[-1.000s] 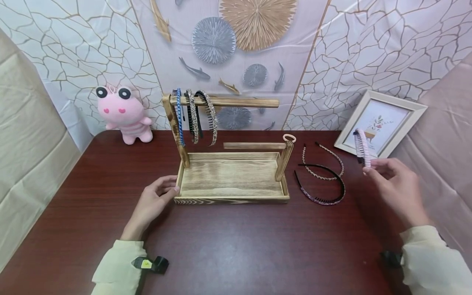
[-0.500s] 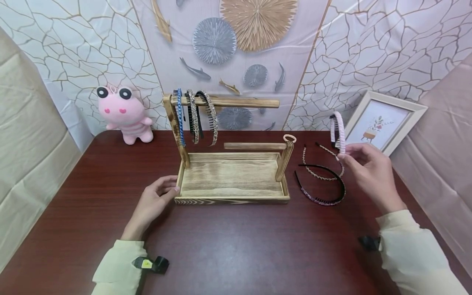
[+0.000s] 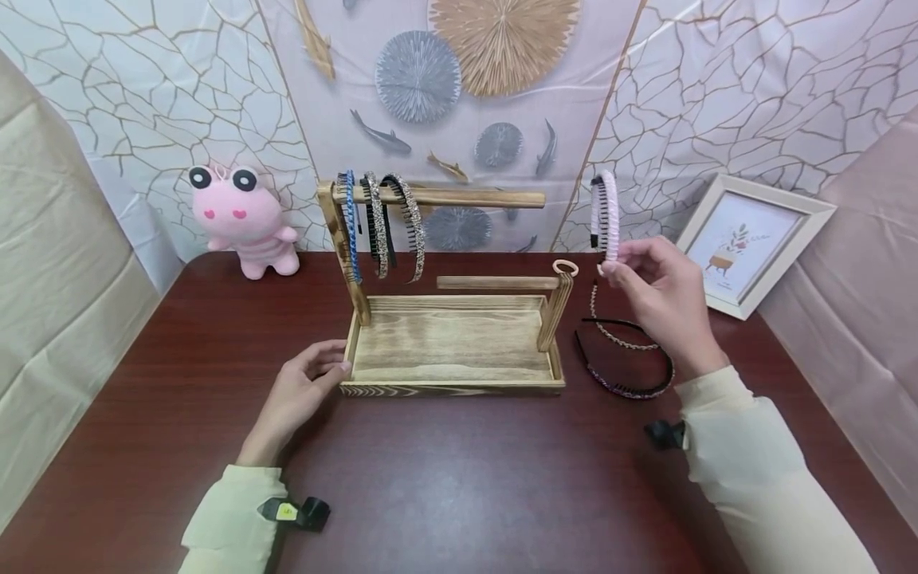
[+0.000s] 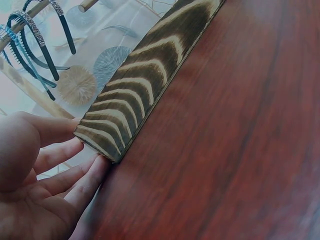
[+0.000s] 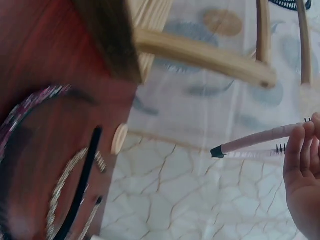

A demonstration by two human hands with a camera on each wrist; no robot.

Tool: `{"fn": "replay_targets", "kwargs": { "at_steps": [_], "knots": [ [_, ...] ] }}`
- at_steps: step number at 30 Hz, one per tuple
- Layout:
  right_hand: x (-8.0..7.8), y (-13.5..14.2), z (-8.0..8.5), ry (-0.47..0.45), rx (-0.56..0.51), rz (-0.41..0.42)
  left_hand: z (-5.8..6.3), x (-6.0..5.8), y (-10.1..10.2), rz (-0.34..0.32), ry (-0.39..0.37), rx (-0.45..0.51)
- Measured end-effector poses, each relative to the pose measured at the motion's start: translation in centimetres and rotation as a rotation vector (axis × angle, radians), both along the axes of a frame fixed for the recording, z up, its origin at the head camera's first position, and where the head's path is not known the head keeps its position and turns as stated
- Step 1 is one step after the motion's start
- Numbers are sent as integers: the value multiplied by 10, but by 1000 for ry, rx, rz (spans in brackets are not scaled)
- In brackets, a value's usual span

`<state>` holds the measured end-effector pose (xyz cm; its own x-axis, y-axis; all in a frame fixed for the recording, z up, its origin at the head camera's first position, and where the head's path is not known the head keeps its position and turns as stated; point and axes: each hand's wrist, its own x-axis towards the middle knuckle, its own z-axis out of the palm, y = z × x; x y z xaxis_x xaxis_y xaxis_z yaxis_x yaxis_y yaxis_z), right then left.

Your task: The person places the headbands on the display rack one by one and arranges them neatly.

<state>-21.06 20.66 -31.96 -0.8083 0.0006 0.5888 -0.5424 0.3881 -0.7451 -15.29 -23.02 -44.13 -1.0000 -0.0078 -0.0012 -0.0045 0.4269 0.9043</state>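
In the head view my right hand (image 3: 663, 299) pinches the lower end of a pale pink toothed headband (image 3: 608, 215), raised to the right of the wooden rack. The right wrist view shows the pink headband (image 5: 260, 140) with a dark tip pointing away from the fingers. My left hand (image 3: 304, 391) holds the left front corner of the rack's tray (image 3: 452, 390), thumb at the rim. Over the rack's upper bar (image 3: 480, 198) hang a blue headband (image 3: 351, 231) and two glittery headbands, one of them here (image 3: 412, 231). The lower bar (image 3: 495, 282) carries none.
On the table right of the rack lie a dark sparkly headband (image 3: 634, 393) and a thin braided headband (image 3: 620, 343), partly behind my right hand. A pink plush toy (image 3: 244, 223) stands back left, a picture frame (image 3: 753, 239) back right. A ring (image 3: 565, 268) tops the short post.
My right hand has carried the pink headband left and upward, from in front of the picture frame towards the rack. The left hand and the rack have stayed in place.
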Motion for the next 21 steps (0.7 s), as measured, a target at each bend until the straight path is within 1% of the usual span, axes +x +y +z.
{"fn": "replay_targets", "kwargs": {
  "at_steps": [4,11,16,21],
  "knots": [
    [-4,-20,5,41,-13,39,0,-1,0,-1,3,-2],
    [-8,-51,9,44,-33,94,-2,-3,0,-4,13,-7],
    [-13,-71,6,-1,-52,146,-3,-3,0,-1,14,5],
    [-19,-90,1,-56,-104,211,-3,-2,0,-1,13,6]
  ]
}}
